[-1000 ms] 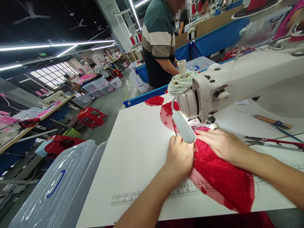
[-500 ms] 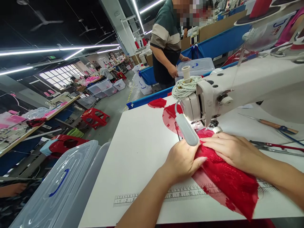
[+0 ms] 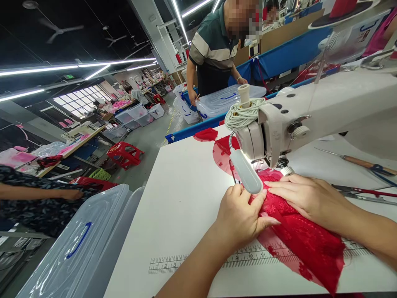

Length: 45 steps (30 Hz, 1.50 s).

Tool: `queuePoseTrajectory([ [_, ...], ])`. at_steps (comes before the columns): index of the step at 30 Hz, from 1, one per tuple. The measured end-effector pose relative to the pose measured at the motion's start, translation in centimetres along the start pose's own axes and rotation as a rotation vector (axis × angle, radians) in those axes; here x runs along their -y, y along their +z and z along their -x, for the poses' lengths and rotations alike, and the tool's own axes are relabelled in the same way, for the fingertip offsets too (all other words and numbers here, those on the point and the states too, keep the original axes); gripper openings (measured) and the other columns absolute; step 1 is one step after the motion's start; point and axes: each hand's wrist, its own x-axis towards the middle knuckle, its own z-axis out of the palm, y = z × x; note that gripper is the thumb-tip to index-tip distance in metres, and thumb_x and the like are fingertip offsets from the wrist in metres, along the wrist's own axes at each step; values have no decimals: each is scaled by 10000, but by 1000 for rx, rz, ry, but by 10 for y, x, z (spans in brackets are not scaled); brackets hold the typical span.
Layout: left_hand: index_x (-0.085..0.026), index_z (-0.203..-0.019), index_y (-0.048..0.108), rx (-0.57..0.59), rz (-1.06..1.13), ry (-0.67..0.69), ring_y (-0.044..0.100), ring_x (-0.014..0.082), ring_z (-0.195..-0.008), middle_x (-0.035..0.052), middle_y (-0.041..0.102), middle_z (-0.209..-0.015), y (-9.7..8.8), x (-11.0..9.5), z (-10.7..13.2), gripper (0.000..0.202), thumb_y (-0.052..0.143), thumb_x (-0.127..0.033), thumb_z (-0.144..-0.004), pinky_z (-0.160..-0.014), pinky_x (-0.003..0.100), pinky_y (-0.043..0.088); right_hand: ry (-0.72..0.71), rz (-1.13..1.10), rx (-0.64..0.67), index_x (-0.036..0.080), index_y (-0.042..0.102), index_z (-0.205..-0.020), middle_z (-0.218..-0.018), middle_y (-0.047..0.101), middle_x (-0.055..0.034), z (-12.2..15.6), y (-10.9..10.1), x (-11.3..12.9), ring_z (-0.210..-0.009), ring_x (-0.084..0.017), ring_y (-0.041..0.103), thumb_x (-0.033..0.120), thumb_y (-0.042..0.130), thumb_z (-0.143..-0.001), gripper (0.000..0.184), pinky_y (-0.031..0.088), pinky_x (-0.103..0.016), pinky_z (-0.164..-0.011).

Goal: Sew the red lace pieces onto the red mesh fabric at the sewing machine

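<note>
Head view: your left hand (image 3: 240, 215) pinches the red lace fabric (image 3: 304, 240) at its left edge; your right hand (image 3: 305, 196) presses flat on it, fingers together. It lies on the white table (image 3: 186, 194), under the sewing machine (image 3: 269, 128).

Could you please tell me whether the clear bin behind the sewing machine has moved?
Yes. The clear bin has shifted left: it was right of the cord coil, now mostly left of it.

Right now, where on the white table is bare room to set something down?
Free: the white table left of the left hand, between the printed ruler and the red scrap. Crowded: under the sewing machine, where the right hand also presses the red lace, and by the scissors.
</note>
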Motion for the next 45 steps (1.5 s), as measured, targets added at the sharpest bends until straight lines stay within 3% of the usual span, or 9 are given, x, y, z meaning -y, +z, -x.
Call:
queuePoseTrajectory([
  [9,-172,-1225,658,-44,-9,-27,633,253,-906,161,670,-1164,0,0,-1,689,229,-650,-976,-728,358,474,8,0,32,238,694,-1027,-1090,705,-51,-6,-4,1,-933,-225,602,179,332,-995,367,531,-293,-655],
  [17,-186,-1235,648,-37,-34,-41,625,258,-923,150,661,-1207,6,4,-2,678,201,-631,-988,-783,395,440,33,14,106,217,690,-1120,-1178,688,-68,-10,-3,-4,-1016,-249,603,234,379,-1009,330,549,-319,-687],
  [23,-179,-1235,646,-18,-37,-57,604,273,-949,161,648,-1208,8,6,-3,661,271,-655,-969,-852,435,423,-21,-2,-16,218,691,-1146,-1159,709,-58,-12,5,-11,-965,-246,624,222,390,-986,341,553,-351,-733],
  [27,-101,-1097,673,-81,65,49,580,273,-935,173,656,-1052,5,7,-8,754,194,-667,-966,-796,403,457,-53,-34,-22,215,675,-1175,-1196,694,-65,-12,5,-13,-990,-244,629,208,393,-975,346,547,-356,-741],
  [30,-115,-882,668,-86,161,175,540,204,-730,102,621,-815,4,7,-11,689,178,-583,-1005,-640,331,446,-88,-49,-33,222,667,-1178,-1232,680,-57,-10,2,-13,-1007,-228,627,158,384,-959,364,537,-356,-787],
  [33,-145,-750,613,-100,175,195,471,171,-606,52,553,-690,2,7,-12,607,191,-473,-1038,-567,312,412,-184,-44,-83,214,672,-1138,-1217,688,-55,-8,2,-12,-1020,-219,624,130,390,-947,351,504,-368,-843],
  [38,-108,-974,630,-21,189,86,518,190,-647,81,605,-779,-6,4,-13,602,171,-493,-1032,-583,323,458,-243,-68,-140,181,669,-1044,-1014,742,-65,-6,6,-10,-969,-197,654,169,332,-1015,339,455,-367,-836],
  [42,-100,-1093,639,42,195,55,556,209,-696,110,613,-841,-8,-1,-10,709,182,-630,-982,-589,336,495,-213,-97,-133,192,672,-990,-992,746,-64,-7,5,-8,-931,-190,666,179,367,-998,305,439,-363,-842],
  [45,-86,-1130,650,14,163,31,576,230,-757,165,632,-952,-6,-5,-7,775,204,-692,-943,-618,354,520,-188,-90,-110,201,672,-969,-985,747,-60,-7,3,-7,-913,-190,667,145,384,-952,294,442,-358,-838],
])
